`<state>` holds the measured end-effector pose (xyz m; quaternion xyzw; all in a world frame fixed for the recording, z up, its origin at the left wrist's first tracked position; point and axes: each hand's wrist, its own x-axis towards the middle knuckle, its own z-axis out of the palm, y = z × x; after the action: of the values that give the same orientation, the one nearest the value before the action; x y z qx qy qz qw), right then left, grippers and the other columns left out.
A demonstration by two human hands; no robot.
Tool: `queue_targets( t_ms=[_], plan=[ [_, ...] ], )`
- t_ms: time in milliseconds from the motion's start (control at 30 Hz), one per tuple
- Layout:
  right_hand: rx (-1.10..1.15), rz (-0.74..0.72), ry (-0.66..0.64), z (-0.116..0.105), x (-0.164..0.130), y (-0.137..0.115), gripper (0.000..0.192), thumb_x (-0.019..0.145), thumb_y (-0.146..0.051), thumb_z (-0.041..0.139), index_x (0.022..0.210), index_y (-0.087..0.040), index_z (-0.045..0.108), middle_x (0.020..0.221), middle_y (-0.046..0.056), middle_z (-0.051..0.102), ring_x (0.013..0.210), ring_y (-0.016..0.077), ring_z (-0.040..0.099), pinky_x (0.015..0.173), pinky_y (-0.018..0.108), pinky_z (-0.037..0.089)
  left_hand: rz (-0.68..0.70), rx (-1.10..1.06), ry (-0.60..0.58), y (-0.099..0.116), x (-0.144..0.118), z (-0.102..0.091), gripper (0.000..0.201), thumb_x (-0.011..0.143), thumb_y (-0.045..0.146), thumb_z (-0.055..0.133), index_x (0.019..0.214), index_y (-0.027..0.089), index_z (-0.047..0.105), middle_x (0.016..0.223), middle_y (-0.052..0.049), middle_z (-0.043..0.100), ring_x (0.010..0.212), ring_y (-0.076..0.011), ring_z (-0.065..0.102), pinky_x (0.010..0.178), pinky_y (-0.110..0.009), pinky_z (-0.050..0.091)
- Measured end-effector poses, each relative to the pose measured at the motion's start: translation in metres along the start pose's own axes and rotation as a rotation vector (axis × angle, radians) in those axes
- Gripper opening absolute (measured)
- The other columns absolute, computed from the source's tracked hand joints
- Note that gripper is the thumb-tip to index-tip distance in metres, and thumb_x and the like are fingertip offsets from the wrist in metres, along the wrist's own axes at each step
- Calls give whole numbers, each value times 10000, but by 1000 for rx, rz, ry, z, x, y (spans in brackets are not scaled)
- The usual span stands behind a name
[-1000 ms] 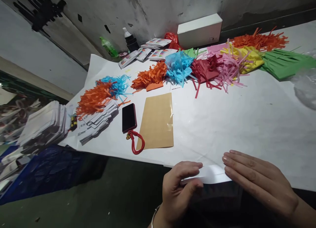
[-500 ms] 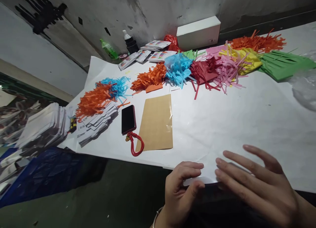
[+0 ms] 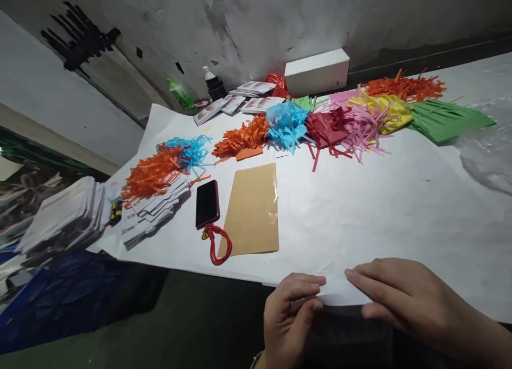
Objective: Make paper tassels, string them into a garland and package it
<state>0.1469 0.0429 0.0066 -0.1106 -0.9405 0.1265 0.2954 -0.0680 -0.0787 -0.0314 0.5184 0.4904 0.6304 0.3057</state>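
At the near edge of the table, my left hand (image 3: 290, 318) pinches the left end of a small white packet (image 3: 334, 295) between thumb and fingers. My right hand (image 3: 400, 297) rests on the packet's right end, fingers curled over it with the thumb underneath. The packet lies at the edge of the big white paper sheet (image 3: 380, 209) that covers the table. Much of the packet is hidden under my fingers.
A brown envelope (image 3: 251, 210), a black phone (image 3: 207, 203) with a red cord (image 3: 218, 243), and stacked white packets (image 3: 154, 209) lie left of centre. Heaps of shredded coloured paper (image 3: 332, 123) line the far side by a white box (image 3: 317, 71). More stacks (image 3: 66, 211) sit far left.
My right hand went from lying flat on the packet to lifting with spread fingers, then curled down onto its right end. The view tilted slightly downward.
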Motion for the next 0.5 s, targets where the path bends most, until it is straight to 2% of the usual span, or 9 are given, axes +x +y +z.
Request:
queue_targets(
  t_ms=[100,233,400,500],
  plan=[
    [-93,-108,3,4,-8,-1,324,1039,-123,412,1294,-65,603,945,104,761,791,204,712,675,329,577,-1,-9,-4,2,0,1,135,939,249,690,1067,249,730,1013,-52,786,946,-188,728,818,-267,592],
    [-140,-159,48,9,-12,0,407,988,-39,365,1339,4,566,1012,172,755,866,253,709,719,392,576,54,-12,-21,3,-3,1,153,945,219,677,1089,240,726,1018,-54,785,945,-176,733,814,-243,595],
    [160,-21,-42,6,-5,0,322,1058,-241,462,1327,-104,571,1070,134,737,895,192,699,744,296,587,8,-7,-29,2,-5,0,169,951,184,665,1097,250,717,1067,-42,771,988,-160,724,839,-224,585],
    [276,87,-4,8,-9,1,325,1043,-157,437,1340,-140,567,1026,104,718,876,168,687,714,266,570,20,-13,-70,1,-4,1,202,942,148,666,1109,254,705,1093,-39,764,998,-160,724,846,-229,584]
  ],
)
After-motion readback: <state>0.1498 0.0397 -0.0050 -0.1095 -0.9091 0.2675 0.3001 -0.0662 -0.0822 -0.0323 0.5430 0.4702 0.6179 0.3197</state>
